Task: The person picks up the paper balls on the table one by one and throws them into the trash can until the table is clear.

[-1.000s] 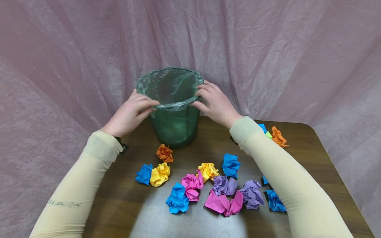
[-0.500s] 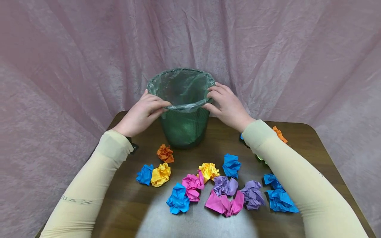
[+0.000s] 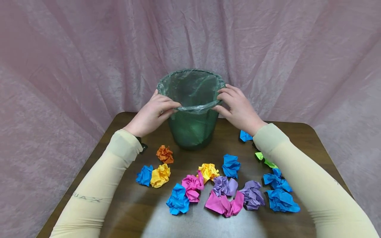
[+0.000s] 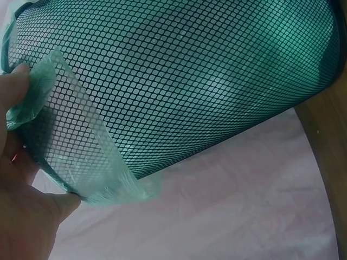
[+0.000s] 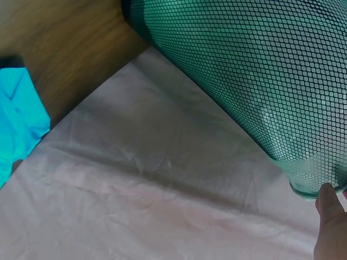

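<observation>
A dark mesh wastebasket (image 3: 191,132) stands upright toward the back of the table, lined with a thin green bin bag (image 3: 193,84) folded over its rim. At the rim's front left, my left hand (image 3: 153,114) grips the edge between thumb and fingers. My right hand (image 3: 239,109) grips the rim on the right side, thumb in front. In the left wrist view, a loose flap of the bin bag (image 4: 95,157) hangs over the outside of the mesh beside my fingers. The right wrist view shows the mesh wall (image 5: 255,81) and part of my right hand at the rim.
Several crumpled paper balls lie in front of the wastebasket, among them orange (image 3: 165,154), yellow (image 3: 160,175), pink (image 3: 224,203) and purple (image 3: 252,195) ones. Blue (image 3: 282,200) and green (image 3: 266,160) ones lie near my right forearm. A pink curtain (image 3: 190,33) hangs behind the table (image 3: 125,205).
Both hands, holding the rim, have shifted the wastebasket to the right along the table. The paper balls in front stay where they were; the right forearm now covers the orange one at the far right.
</observation>
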{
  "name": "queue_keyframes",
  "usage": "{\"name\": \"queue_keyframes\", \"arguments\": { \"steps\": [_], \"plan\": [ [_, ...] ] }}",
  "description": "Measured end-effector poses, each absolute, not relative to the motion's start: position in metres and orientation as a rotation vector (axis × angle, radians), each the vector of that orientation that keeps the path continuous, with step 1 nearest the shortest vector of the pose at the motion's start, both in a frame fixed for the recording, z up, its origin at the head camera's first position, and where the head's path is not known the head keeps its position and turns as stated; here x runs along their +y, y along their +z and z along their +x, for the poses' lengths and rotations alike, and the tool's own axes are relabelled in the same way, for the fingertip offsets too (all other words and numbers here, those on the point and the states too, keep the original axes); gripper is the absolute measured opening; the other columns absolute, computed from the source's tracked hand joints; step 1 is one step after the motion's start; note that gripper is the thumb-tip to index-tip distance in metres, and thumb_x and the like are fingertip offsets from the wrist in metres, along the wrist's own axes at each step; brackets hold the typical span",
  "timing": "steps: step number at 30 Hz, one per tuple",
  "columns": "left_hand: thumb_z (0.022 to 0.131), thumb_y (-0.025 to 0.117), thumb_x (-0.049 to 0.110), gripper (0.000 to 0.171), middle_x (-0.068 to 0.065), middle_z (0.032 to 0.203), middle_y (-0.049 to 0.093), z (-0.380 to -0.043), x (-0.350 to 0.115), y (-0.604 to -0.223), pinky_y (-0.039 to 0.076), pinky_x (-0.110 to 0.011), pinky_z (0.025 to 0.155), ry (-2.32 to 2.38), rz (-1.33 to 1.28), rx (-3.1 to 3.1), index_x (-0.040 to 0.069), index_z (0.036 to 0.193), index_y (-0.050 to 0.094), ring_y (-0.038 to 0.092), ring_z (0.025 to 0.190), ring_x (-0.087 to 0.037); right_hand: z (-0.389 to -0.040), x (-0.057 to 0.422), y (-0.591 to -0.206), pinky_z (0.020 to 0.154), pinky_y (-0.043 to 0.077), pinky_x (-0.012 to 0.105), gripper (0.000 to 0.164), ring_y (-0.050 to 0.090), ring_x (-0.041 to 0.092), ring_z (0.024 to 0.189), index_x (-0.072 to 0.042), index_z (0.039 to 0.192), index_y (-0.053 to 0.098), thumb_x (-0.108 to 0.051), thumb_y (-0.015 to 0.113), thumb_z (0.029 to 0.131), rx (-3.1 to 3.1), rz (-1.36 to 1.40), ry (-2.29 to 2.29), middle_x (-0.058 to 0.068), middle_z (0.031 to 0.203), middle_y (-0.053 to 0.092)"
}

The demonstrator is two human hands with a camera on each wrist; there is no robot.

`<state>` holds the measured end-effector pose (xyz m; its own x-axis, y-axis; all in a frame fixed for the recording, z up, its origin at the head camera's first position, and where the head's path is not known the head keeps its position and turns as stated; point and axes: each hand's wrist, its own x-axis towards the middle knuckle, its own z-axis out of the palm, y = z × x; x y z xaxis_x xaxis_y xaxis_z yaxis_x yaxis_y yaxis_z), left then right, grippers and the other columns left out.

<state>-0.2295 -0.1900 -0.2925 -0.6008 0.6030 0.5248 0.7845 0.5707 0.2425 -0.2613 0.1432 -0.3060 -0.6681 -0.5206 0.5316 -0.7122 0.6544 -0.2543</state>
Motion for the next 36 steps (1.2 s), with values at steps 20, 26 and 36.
{"name": "queue_keyframes", "arguments": {
  "steps": [20,26,36],
  "plan": [
    [0.099,0.068,0.009,0.027,0.001,0.114,0.072,-0.235,-0.15,-0.294,0.004,-0.058,0.122,-0.652,-1.216,-2.398,0.014,0.125,0.074,0.06,0.113,-0.017,-0.244,0.186,-0.313,0.118,0.03,0.049,0.028,0.033,0.036,0.146,-0.003,0.117,0.067,-0.024,0.073,0.098,-2.478,0.858,0.632,0.016,0.137,0.058],
    [0.101,0.067,0.01,0.027,0.001,0.116,0.071,-0.236,-0.141,-0.294,0.005,-0.058,0.122,-0.645,-1.226,-2.404,0.014,0.127,0.074,0.059,0.116,-0.017,-0.241,0.194,-0.314,0.119,0.029,0.049,0.024,0.036,0.038,0.144,-0.003,0.112,0.068,-0.021,0.074,0.096,-2.437,0.854,0.626,0.017,0.134,0.06],
    [0.101,0.067,0.011,0.027,0.003,0.116,0.071,-0.236,-0.129,-0.297,0.006,-0.057,0.123,-0.639,-1.246,-2.39,0.015,0.126,0.074,0.057,0.117,-0.017,-0.235,0.207,-0.317,0.118,0.031,0.049,0.025,0.035,0.037,0.145,-0.005,0.112,0.068,-0.025,0.073,0.097,-2.462,0.819,0.586,0.015,0.135,0.06]
  ]
}}
